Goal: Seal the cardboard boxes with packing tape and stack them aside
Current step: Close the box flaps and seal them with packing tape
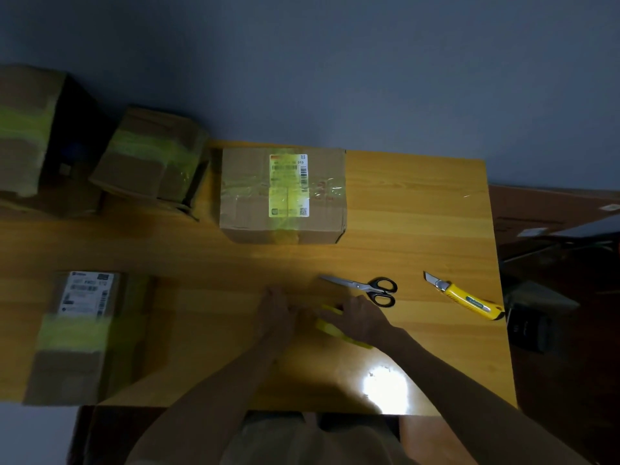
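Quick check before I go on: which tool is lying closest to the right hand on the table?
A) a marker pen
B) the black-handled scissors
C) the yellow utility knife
B: the scissors lie just beyond the right hand, while the yellow utility knife sits farther off, toward the right edge of the table.

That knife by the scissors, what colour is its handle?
Yellow, with a silver blade. The knife shows clearly in the head view, right of the scissors.
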